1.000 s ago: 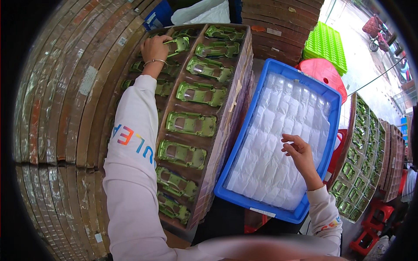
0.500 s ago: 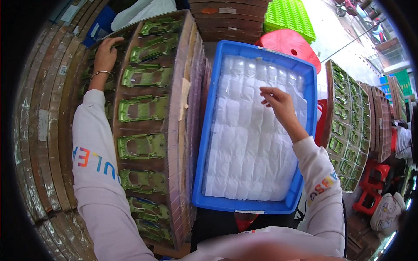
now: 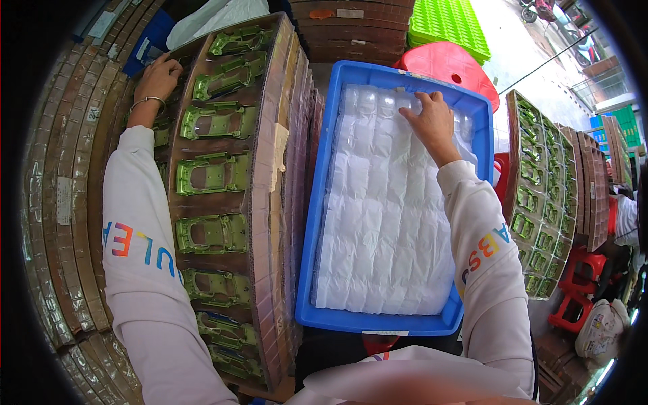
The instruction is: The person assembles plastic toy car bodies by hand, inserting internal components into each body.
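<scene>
the left hand [image 3: 157, 77] rests on the far end of the cardboard tray [image 3: 266, 202] of green car shells [image 3: 210, 174], fingers curled. the right hand [image 3: 432, 121] presses spread fingers flat on white bubble sheets [image 3: 385, 229] filling the blue crate [image 3: 312, 223].

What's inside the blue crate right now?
The blue crate is filled wall to wall with white bubble-pouch sheeting; the right hand rests on its far end. Anything beneath the sheeting is covered.
</scene>
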Demonstrator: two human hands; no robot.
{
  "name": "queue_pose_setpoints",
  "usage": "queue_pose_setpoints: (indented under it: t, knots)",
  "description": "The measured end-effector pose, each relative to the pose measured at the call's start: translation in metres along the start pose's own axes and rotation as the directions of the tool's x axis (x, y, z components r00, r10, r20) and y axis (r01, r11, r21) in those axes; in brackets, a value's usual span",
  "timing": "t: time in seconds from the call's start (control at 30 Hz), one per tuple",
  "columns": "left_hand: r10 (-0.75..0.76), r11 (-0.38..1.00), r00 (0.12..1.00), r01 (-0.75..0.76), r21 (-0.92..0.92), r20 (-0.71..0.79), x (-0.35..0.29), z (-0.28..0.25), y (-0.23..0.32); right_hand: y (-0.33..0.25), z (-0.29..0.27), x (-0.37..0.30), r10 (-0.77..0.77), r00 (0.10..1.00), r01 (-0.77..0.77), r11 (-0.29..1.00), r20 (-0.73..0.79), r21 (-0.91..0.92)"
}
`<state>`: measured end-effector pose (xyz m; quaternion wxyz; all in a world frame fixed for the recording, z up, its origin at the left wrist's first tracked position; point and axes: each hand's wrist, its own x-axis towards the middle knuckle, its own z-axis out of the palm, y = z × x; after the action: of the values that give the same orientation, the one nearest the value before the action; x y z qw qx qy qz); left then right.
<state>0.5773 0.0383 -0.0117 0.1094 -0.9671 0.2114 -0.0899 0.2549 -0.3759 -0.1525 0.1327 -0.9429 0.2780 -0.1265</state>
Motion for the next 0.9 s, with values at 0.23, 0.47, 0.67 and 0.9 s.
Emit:
queue_pose_setpoints:
  t: [0.23, 0.47, 0.67, 0.9]
  knots:
    - [0.072, 0.977, 0.997, -0.078, 0.2, 0.036, -0.01, -0.015, 0.01, -0.022, -0.001, 0.011, -0.065, 0.985, 0.092, 0.982, 0.158, -0.168]
    - [0.118, 0.981, 0.962, -0.074, 0.178, -0.247, -0.023, -0.036, 0.006, -0.016, 0.002, 0.015, -0.035, 0.988, 0.056, 0.99, 0.153, -0.131]
    - [-0.145, 0.971, 0.813, 0.006, -0.241, -0.564, -0.055, -0.046, -0.009, 0.007, 0.008, 0.003, 0.05, 0.997, -0.04, 0.983, -0.052, 0.18]
    - [-0.431, 0.244, 0.856, -0.194, -0.95, -0.286, -0.139, -0.08, 0.057, 0.044, -0.014, -0.026, 0.256, 0.966, -0.195, 0.672, 0.024, 0.714]
